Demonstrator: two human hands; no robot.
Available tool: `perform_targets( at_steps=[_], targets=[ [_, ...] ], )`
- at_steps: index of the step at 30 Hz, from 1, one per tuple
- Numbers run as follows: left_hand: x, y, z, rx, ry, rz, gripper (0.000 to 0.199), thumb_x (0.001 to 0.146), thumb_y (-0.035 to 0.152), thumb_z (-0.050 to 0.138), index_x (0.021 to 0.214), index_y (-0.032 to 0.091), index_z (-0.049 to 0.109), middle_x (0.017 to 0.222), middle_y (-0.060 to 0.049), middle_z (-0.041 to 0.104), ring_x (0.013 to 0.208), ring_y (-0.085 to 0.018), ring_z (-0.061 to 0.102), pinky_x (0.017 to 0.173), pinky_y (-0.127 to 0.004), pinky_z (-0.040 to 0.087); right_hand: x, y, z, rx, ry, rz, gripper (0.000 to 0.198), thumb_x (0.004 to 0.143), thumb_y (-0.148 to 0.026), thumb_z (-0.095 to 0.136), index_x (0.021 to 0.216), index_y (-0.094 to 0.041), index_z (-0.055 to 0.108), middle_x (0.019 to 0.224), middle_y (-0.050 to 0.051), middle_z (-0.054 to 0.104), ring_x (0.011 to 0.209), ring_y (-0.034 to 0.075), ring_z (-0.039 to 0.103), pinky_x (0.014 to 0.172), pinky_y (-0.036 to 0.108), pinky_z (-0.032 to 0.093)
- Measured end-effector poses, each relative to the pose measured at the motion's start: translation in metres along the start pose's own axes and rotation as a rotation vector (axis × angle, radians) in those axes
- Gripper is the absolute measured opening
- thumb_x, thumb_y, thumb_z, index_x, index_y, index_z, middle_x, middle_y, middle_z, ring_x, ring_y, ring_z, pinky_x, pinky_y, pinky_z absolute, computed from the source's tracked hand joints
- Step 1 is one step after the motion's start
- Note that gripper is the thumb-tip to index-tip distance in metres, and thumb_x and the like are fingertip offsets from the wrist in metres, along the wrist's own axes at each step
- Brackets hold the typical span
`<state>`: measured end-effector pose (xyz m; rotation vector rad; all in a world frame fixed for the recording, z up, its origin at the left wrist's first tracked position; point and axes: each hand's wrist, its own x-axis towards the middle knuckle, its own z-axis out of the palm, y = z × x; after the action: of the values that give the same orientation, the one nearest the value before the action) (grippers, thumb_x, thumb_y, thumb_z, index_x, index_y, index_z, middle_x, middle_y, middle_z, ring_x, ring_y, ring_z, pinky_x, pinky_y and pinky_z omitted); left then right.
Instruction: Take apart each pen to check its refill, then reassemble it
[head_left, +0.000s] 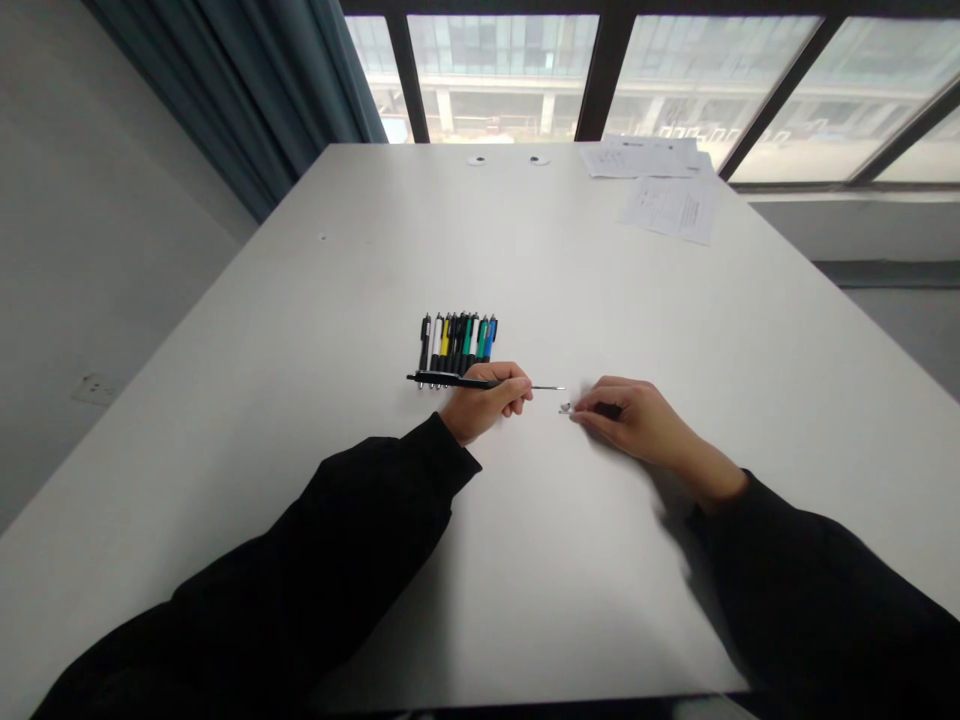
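Note:
My left hand (491, 395) is closed round a black click pen (450, 379), held level with its clicker to the left. From the pen's front, a thin bare refill (547, 388) sticks out to the right. My right hand (630, 415) is in a pinch low over the white table, thumb and forefinger at a small silvery pen part (565, 408). That part is too small to tell whether it is a tip or a spring. Just behind my left hand lies a row of several click pens (457, 335) in black, white, yellow, green and blue, their lower ends partly hidden.
The white table (525, 580) reaches to the window (502, 70). Two small white pieces with dark spots (477, 160) lie at its far edge. Printed papers (667, 195) lie at the far right. A blue curtain (247, 90) hangs at the far left.

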<state>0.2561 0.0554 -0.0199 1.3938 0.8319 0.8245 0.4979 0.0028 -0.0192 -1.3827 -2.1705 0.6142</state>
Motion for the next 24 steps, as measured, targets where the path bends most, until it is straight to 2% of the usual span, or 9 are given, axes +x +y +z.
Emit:
perform_targets(
  at_steps=[11,24],
  targets=[
    [-0.0007,0.0013,0.0006,-0.007,0.007,-0.011,0.025,0.079,0.033,0.061,0.064,0.014,0.063,0.050,0.001,0.057,0.044,-0.006,0.044,0.044,-0.019,0.032,0.0002,0.0012,0.0001,0.015,0.016,-0.013,0.020,0.090,-0.037,0.066,0.089,-0.020,0.076,0.081,0.006,0.071,0.065,0.015,0.060,0.063,0.027,0.045],
    [-0.0008,-0.0003,0.0005,-0.017,0.000,0.002,0.025,0.080,0.032,0.061,0.064,0.013,0.063,0.051,0.001,0.057,0.043,-0.006,0.044,0.043,-0.019,0.032,0.0001,0.0018,-0.0026,0.016,-0.002,-0.012,0.013,0.087,-0.025,0.065,0.091,-0.019,0.076,0.082,0.005,0.071,0.068,0.015,0.062,0.064,0.027,0.046]
  ],
)
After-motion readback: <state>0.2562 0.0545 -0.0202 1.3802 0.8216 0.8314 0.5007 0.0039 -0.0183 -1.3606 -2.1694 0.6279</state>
